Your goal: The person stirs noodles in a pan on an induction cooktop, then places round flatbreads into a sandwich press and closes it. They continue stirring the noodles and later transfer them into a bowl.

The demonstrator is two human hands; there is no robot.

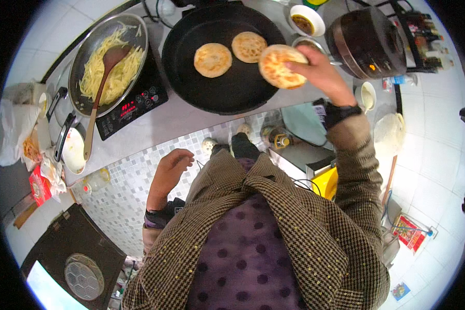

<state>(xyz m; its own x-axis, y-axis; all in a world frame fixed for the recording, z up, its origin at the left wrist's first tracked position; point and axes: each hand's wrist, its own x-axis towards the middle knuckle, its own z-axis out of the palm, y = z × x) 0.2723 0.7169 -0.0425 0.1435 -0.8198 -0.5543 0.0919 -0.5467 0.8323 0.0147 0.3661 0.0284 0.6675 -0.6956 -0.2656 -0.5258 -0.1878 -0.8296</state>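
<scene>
My right hand point(319, 71) grips a browned round flatbread point(282, 68) by its right edge, above the right side of a large black round pan point(224, 97). Two more flatbreads lie in that pan, one near the middle point(212, 60) and one a little behind it to the right point(249, 47). My left hand point(172, 170) hangs over the floor in front of the counter, fingers curled and nothing seen in it; whether they are fully closed does not show. To the left, a frying pan point(74, 77) holds pale shredded vegetables point(118, 83) with a wooden spatula point(110, 64) resting in them.
An induction cooktop point(133, 106) with lit red figures sits under the frying pan. A white bowl of dark sauce point(307, 21) and a dark rounded cooker point(366, 42) stand right of the black pan. A white dish point(74, 149) is by the left counter edge, near the pan handles.
</scene>
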